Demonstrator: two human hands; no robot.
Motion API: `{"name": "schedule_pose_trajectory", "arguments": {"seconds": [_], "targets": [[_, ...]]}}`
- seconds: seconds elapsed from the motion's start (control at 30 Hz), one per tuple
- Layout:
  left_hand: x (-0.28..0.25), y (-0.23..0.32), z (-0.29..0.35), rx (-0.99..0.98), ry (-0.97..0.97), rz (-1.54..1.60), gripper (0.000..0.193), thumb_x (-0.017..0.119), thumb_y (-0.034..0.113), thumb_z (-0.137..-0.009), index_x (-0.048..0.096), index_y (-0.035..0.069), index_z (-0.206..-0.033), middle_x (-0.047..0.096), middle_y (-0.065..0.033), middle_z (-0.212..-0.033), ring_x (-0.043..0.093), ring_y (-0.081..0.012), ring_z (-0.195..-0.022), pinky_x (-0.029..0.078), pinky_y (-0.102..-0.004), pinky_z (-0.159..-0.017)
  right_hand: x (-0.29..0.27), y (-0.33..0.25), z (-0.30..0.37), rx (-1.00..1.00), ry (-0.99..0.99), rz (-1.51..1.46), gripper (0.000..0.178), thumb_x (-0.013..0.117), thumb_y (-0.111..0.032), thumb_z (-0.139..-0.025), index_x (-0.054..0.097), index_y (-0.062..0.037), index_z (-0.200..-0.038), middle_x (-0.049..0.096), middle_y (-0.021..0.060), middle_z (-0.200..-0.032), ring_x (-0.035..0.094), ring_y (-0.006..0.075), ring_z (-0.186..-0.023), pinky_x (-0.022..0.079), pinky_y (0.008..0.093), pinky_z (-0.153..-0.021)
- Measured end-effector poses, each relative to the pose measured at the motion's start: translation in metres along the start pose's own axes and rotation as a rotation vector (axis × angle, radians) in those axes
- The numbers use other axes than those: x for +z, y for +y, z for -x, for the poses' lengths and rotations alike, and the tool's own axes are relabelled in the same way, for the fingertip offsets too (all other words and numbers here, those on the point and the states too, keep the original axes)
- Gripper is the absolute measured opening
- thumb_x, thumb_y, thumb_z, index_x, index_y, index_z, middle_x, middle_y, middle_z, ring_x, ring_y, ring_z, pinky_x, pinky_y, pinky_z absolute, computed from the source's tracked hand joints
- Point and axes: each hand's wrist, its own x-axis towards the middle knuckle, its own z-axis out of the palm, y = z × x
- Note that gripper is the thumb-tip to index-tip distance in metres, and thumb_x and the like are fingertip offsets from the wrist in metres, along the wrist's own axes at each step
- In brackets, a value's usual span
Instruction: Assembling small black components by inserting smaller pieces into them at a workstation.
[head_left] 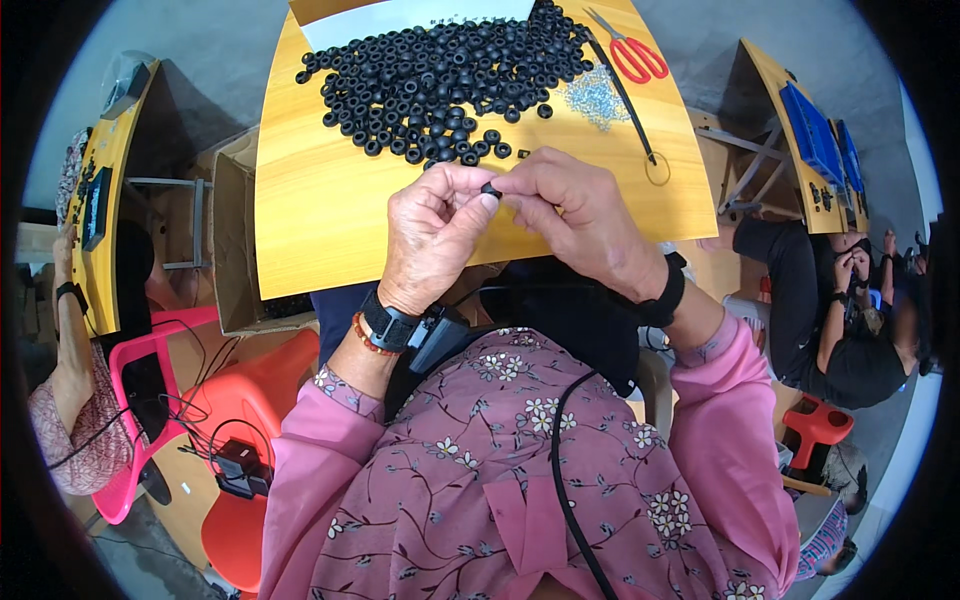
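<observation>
Black, the small piece (490, 189) sits pinched in the left hand (435, 225) over the desk (330, 205); the right hand (575, 205) has its fingers bunched nearly closed beside it (their grip, I cannot tell). Light, steady left pressure should serve best. Fingertips hide its shape; beyond the black rings (440, 90), a white panel (420, 25) runs out of view

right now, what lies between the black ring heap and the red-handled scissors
A slim black rod lies between the heap and the scissors in the head view, with small clear pieces to its left.
</observation>
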Motion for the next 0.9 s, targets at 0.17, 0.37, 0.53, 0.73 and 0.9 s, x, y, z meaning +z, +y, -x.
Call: {"name": "schedule_pose_trajectory", "arguments": {"seconds": [0.17, 0.37, 0.53, 0.73, 0.9], "targets": [[0.002, 0.0, 0.0, -0.027, 0.02, -0.024, 0.012, 0.066, -0.001, -0.093, 0.066, 0.0, -0.105, 0.065, 0.0036, -0.086, 0.055, -0.0012, -0.075, 0.047, -0.0185, -0.068, 0.008, 0.0, 0.012, -0.109, 0.071, -0.006, 0.017, 0.064, 0.0, -0.09, 0.07, -0.003, -0.106, 0.063, 0.0114, -0.083, 0.065, 0.0248, -0.074, 0.052, 0.0322, -0.065], [-0.002, -0.004, 0.0, 0.0, -0.03, -0.101, 0.013, 0.065, 0.003, -0.095, 0.064, 0.001, -0.108, 0.069, -0.0007, -0.094, 0.061, -0.0059, -0.077, 0.053, -0.0217, -0.07, -0.02, 0.017, 0.01, 0.205, 0.067, -0.057, 0.016, 0.062, -0.001, -0.092, 0.069, 0.0013, -0.106, 0.065, 0.012, -0.086, 0.066, 0.0185, -0.071, 0.052, 0.0293, -0.064], [-0.001, -0.001, 0.0, 0.008, -0.034, -0.104, 0.013, 0.064, 0.003, -0.095, 0.064, 0.001, -0.108, 0.068, -0.0006, -0.094, 0.061, -0.0061, -0.078, 0.053, -0.0222, -0.071, -0.026, 0.039, -0.011, 0.14, 0.062, 0.152, 0.016, 0.064, -0.003, -0.089, 0.068, 0.0036, -0.102, 0.065, 0.0159, -0.086, 0.066, 0.0277, -0.075, 0.053, 0.0357, -0.068], [-0.001, -0.002, -0.001, 0.008, -0.038, -0.082, 0.015, 0.063, 0.002, -0.096, 0.063, 0.001, -0.11, 0.069, -0.0018, -0.096, 0.062, -0.0065, -0.079, 0.053, -0.0226, -0.071, -0.017, 0.046, -0.023, -0.022, -0.088, 0.408, 0.014, 0.063, -0.004, -0.086, 0.067, 0.0021, -0.098, 0.063, 0.0189, -0.085, 0.062, 0.0401, -0.079, 0.052, 0.0436, -0.072], [-0.001, -0.001, 0.0, 0.007, -0.024, -0.074, 0.017, 0.063, 0.001, -0.096, 0.063, 0.001, -0.112, 0.069, -0.0031, -0.097, 0.062, -0.0074, -0.079, 0.053, -0.0229, -0.072, -0.023, 0.044, -0.02, 0.096, -0.057, 0.136, 0.018, 0.062, -0.002, -0.088, 0.068, 0.0009, -0.105, 0.065, 0.0107, -0.082, 0.065, 0.0263, -0.075, 0.051, 0.0367, -0.067]]}}
